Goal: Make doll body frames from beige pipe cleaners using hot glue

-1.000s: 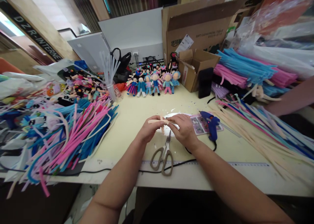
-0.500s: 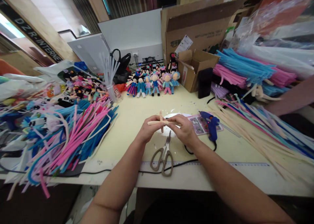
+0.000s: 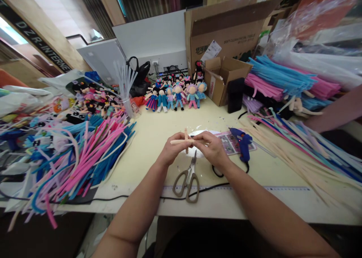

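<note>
My left hand [image 3: 171, 152] and my right hand [image 3: 212, 148] meet over the middle of the pale yellow table [image 3: 147, 137]. Between their pinched fingers is a beige pipe-cleaner cross [image 3: 182, 140], one piece lying sideways and a short piece standing across it. Both hands are closed on it. Just below the hands lie scissors [image 3: 188, 177] with grey handles. A blue glue gun [image 3: 240, 142] rests to the right of my right hand, on a printed card.
Heaps of pink, blue and white pipe cleaners [image 3: 85, 152] cover the left side. Beige and coloured ones [image 3: 296, 145] fan across the right. Several small dolls [image 3: 177, 94] stand at the back beside cardboard boxes [image 3: 226, 77]. Another person's arm [image 3: 336, 113] reaches in at right.
The short upright piece now pokes up above the sideways piece; my hands have shifted only slightly.
</note>
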A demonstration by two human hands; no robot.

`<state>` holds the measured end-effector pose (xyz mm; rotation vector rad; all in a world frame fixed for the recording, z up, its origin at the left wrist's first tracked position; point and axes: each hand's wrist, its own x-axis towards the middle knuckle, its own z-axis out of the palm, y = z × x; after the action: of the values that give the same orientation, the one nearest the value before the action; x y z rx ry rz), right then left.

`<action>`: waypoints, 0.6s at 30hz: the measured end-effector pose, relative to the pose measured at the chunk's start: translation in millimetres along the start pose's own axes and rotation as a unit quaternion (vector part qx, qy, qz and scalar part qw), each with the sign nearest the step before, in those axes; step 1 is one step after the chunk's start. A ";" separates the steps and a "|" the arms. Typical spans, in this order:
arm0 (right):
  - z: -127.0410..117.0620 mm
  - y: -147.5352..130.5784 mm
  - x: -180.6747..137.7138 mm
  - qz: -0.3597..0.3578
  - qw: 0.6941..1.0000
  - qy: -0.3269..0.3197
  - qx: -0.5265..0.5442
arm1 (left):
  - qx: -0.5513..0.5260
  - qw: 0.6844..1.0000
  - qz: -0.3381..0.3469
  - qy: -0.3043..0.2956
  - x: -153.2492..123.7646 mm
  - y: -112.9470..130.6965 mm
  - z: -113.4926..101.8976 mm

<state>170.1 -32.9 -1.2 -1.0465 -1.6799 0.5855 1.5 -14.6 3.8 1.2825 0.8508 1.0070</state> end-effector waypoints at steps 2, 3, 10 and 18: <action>-0.1 -0.6 0.1 0.000 1.000 0.000 -0.001 | 0.000 1.000 0.001 0.011 -0.1 -1.2 2.1; 0.0 -0.8 0.1 0.000 1.000 0.000 -0.003 | 0.000 1.000 0.001 0.018 -0.1 -1.9 3.3; -1.0 3.7 0.5 -0.020 0.999 -0.019 -0.046 | 0.003 0.998 -0.001 0.069 1.8 -6.3 6.4; -27.6 -9.8 8.9 0.003 0.990 -0.026 -0.140 | -0.018 0.996 0.030 0.083 4.4 -4.0 -1.4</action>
<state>191.4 -33.1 20.7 -1.2447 -1.8433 0.3893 2.3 -9.9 -0.1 1.2112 0.9208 1.1834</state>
